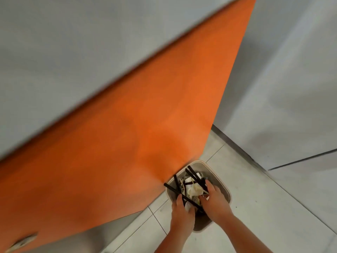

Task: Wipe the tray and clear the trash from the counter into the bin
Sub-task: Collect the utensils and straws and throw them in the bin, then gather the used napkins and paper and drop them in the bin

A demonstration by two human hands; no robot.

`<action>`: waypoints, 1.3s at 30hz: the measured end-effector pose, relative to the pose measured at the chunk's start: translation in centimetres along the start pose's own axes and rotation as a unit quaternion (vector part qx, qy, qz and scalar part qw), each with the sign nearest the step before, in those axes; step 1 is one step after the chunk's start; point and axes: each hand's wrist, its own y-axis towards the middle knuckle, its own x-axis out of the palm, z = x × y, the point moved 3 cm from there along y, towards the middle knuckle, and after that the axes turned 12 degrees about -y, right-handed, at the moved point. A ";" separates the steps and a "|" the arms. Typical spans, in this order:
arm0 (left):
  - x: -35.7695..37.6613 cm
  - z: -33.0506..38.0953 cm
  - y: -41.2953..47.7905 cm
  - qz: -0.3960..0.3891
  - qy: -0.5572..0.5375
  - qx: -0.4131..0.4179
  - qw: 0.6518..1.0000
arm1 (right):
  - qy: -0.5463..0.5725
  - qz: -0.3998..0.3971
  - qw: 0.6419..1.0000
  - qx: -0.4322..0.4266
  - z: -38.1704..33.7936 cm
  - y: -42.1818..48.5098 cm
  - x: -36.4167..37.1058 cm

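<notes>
Cleanup reaches the bin (225, 186), which stands on the tiled floor (264, 216) tight against an orange cabinet front (145, 110). Both hands are over its mouth with a bundle of trash. The left hand (182, 209) grips crumpled white paper (193, 190), one finger hooked over a black straw. The right hand (216, 199) curls down onto the same bundle, pinching what looks like a wrapper.

The likeliest slip lies with the black straws (196, 177). Several lie crosswise over the rim and one juts past it on the cabinet side, so letting go now could send them tipping onto the floor instead of dropping in. They also bar the opening, which could leave the paper perched on top. The bin looks light, and a hard push down might shove or tilt it.

The tray is out of view, so whether it has been wiped cannot be told. Above the cabinet runs the grey counter top (54, 52), with a grey wall (291, 70) to the right. A pale, blurred fitting (22, 241) low on the orange front cannot be identified.
</notes>
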 end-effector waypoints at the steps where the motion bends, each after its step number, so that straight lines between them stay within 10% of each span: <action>1: -0.8 1.1 -1.4 0.006 -0.010 -0.003 1.000 | 0.013 0.018 1.000 -0.003 -0.8 -1.2 -1.0; 8: -11.2 16.0 -18.2 0.038 -0.095 0.158 0.982 | 0.219 0.182 0.952 -0.114 -10.6 -13.3 -12.4; 15: -26.4 28.0 -38.6 0.013 -0.158 0.322 0.933 | 0.281 0.365 0.822 -0.334 -24.6 -29.9 -26.2; 33: -63.7 24.6 -44.1 0.352 -0.224 0.317 0.852 | -0.030 0.192 0.843 -0.501 -60.8 -35.8 -22.4; 39: -68.7 26.9 -39.4 0.372 -0.053 0.325 0.868 | -0.203 0.185 0.808 -0.521 -64.8 -31.9 -18.3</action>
